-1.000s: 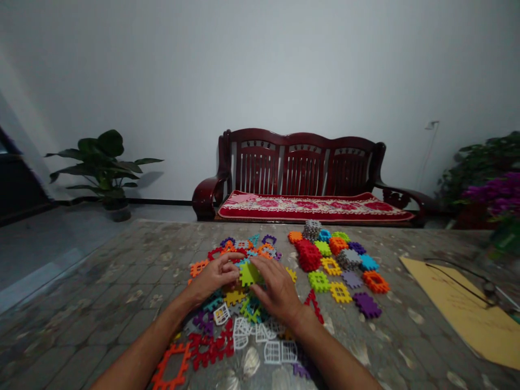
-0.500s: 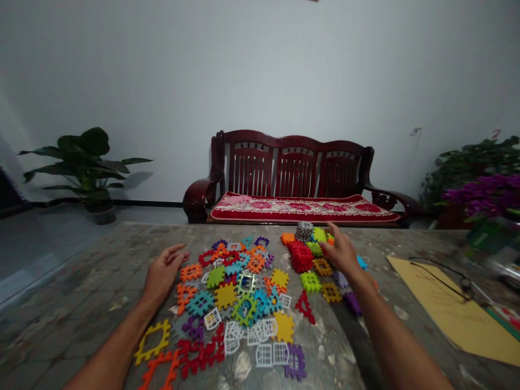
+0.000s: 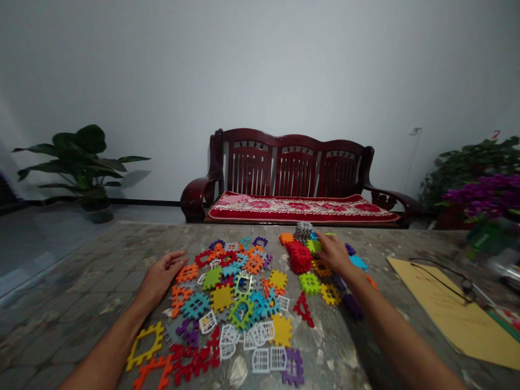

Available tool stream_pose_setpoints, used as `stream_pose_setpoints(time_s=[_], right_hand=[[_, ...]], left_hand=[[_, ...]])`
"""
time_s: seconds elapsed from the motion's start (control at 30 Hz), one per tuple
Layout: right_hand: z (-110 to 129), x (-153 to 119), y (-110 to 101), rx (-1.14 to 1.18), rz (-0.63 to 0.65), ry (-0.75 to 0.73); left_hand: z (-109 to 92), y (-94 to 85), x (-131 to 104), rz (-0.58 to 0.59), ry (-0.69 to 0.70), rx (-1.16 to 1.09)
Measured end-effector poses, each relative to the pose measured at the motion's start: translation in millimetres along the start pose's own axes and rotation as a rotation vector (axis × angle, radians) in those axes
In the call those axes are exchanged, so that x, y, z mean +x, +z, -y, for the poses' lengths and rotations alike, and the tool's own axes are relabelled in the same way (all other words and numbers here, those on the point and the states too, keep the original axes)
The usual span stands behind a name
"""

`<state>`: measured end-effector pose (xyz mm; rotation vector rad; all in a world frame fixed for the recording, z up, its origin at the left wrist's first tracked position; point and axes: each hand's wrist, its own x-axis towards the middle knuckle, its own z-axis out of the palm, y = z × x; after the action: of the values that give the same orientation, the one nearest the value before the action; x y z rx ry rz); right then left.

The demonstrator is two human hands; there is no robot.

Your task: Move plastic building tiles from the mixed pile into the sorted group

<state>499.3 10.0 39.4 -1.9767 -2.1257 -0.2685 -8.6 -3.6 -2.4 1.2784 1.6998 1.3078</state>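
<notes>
Head view shows yellow paper (image 3: pixel 441 306) right of the hands (image 3: pixel 334 253) and pieces (image 3: pixel 222 298).

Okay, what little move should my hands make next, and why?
Perhaps have the left hand pick up the orange window piece: it lies right by that hand, which appears to hold nothing. The right hand is farther off, near the red stack, and what it holds, if anything, is hidden.

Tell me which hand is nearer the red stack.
Right: the right hand is just right of the red stack; the left hand is farther off, left of the scattered pieces.
</notes>
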Motion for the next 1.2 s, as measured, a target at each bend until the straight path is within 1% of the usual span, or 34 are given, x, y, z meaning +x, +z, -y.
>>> stream_pose_setpoints(time_s=[0.2,0.33,0.4,0.5,0.57,0.63,0.67,0.7,0.77,0.83,0.9,0.97,1.03,1.13,1.2], right_hand=[[-0.4,1.6,8.0,-0.017,-0.003,0.009],[-2.8,-0.1,11.0,0.027,-0.061,0.002],[-2.7,-1.6,9.4,0.089,-0.132,0.008],[6.7,-5.8,0.3,0.267,-0.324,0.055],[22.9,-11.4,-9.0,0.44,-0.451,0.069],[47.2,-20.2,-18.2,0.628,-0.495,0.043],[61.3,-25.6,-21.7,0.721,-0.479,0.026],[76.1,-31.5,-24.0,0.78,-0.438,-0.003],[105.1,-43.5,-24.8,0.862,-0.319,-0.078],[130.3,-54.7,-21.4,0.907,-0.194,-0.131],[149.6,-65.0,-16.6,0.903,-0.1,-0.174],[162.9,-74.9,-12.8,0.864,-0.02,-0.228],[171.2,-84.5,-10.5,0.806,0.073,-0.319],[177.4,-97.0,-8.1,0.711,0.184,-0.475],[179.8,-102.8,-6.1,0.643,0.232,-0.534]], left_hand=[[-1.3,0.7,-0.9,0.015,-0.001,-0.012],[0.9,0.2,0.1,0.022,0.013,0.02],[2.8,0.2,0.7,0.022,0.023,0.036],[4.6,0.7,0.6,0.038,0.032,0.018],[4.2,1.1,-0.5,0.059,0.031,-0.01],[2.1,1.3,-2.4,0.064,0.035,-0.019],[0.8,1.3,-3.5,0.061,0.039,-0.017],[-0.6,1.2,-4.5,0.053,0.044,-0.012],[-2.7,1.1,-5.9,0.046,0.052,-0.004],[-3.4,0.9,-6.4,0.049,0.054,-0.006],[-3.0,0.9,-6.2,0.047,0.054,-0.009],[-2.1,1.1,-5.8,0.037,0.053,-0.014],[-1.3,1.5,-5.6,0.036,0.054,-0.03],[-0.1,2.4,-5.1,0.054,0.055,-0.07],[0.9,2.7,-4.6,0.059,0.053,-0.086]])
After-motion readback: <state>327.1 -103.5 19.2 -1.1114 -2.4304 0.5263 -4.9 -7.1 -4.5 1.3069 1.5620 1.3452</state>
